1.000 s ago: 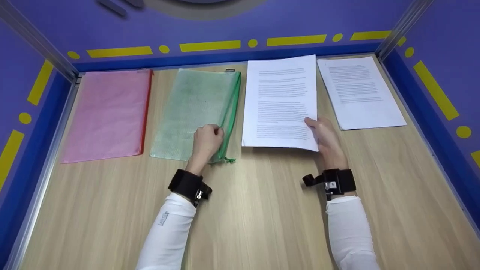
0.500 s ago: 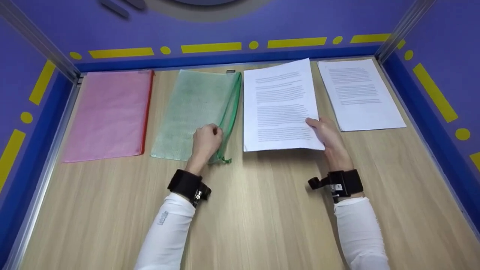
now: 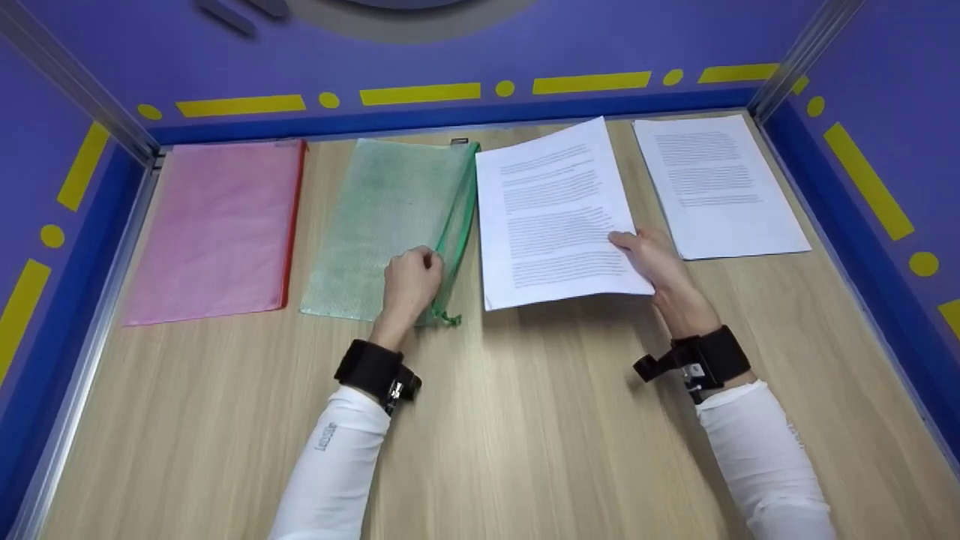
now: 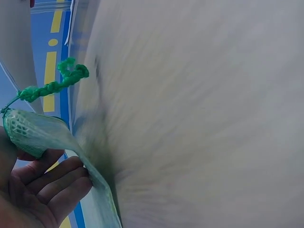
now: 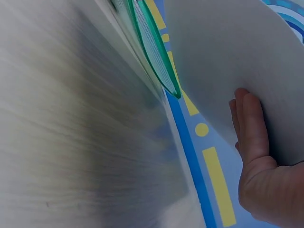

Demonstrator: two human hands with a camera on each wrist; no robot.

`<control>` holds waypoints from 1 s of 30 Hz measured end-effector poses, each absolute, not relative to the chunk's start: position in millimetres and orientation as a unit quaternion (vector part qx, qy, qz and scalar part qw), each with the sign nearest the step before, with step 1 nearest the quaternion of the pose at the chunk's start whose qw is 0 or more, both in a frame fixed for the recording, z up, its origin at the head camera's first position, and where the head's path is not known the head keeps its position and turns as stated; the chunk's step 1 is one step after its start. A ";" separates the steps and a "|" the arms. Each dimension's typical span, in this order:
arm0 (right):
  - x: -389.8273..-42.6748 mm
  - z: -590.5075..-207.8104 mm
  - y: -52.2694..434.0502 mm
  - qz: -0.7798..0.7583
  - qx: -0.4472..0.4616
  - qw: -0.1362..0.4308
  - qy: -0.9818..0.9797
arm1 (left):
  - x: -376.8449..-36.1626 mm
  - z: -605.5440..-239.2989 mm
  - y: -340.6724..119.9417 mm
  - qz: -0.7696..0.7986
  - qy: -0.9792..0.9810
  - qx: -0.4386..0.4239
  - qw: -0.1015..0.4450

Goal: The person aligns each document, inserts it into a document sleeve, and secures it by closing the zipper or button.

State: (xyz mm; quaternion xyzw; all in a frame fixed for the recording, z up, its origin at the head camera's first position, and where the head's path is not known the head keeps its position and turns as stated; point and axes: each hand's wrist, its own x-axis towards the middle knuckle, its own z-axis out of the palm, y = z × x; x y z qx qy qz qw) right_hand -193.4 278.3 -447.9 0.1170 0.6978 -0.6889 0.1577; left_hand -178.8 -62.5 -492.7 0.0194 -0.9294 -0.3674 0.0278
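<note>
Printed sheets [image 3: 551,217] tipped further leftward, between left hand [image 3: 412,279] and gripping right hand [image 3: 664,266].

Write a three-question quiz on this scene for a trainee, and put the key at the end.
1. Multiple choice: What does the left hand grip?
A) a yellow plastic ruler
B) a green rectangular mesh pouch
C) a brown cardboard box

2. True or false: The right hand holds the white rectangular printed paper raised off the pale wood-grain table.

3. Fill in the blank: In the head view, the translucent rectangular pouch with a red edge, lying to the left of the green one, is ____ in colour.

Key: 1. B; 2. True; 3. pink.
</note>
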 end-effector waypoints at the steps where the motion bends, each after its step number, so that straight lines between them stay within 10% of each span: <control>1: -193.9 -446.5 278.3 -0.688 0.116 0.159 0.698 | -178.5 -492.5 -62.4 -0.366 -0.930 0.019 0.029; 30: -200.5 -443.0 260.0 -0.677 0.111 0.186 0.703 | -177.5 -494.5 -50.4 -0.353 -0.935 0.003 0.036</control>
